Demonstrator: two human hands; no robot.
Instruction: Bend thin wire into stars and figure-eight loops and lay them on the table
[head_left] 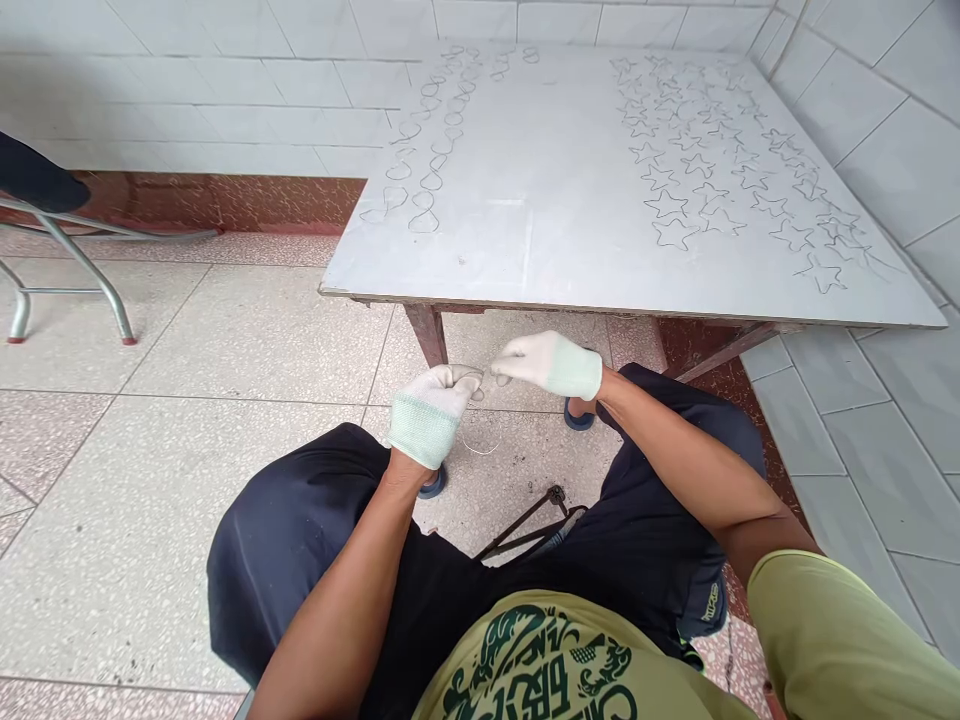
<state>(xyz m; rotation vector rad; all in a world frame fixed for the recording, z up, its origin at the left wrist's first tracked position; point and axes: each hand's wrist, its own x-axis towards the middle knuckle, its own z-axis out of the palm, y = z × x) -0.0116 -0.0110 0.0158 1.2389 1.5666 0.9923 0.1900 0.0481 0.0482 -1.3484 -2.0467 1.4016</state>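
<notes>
Both of my hands wear white gloves with pale green cuffs and meet in front of the table's near edge, above the floor. My left hand (pixel 436 402) is closed in a pinch on a thin wire (pixel 480 452), which hangs below the fingers in a pale curved loop. Close by on the right, my right hand (pixel 546 362) is also closed, thumb and fingers pinched at the wire's other side. The fingertips are nearly touching, and the wire between them is too fine to follow fully.
On the white tabletop (pixel 555 250) lie several star-shaped wires (pixel 673 233) at right and several twisted figure-eight wires (pixel 424 215) at left. A folding metal chair (pixel 82 262) stands far left. Tiled walls (pixel 892 120) border the table behind and at right.
</notes>
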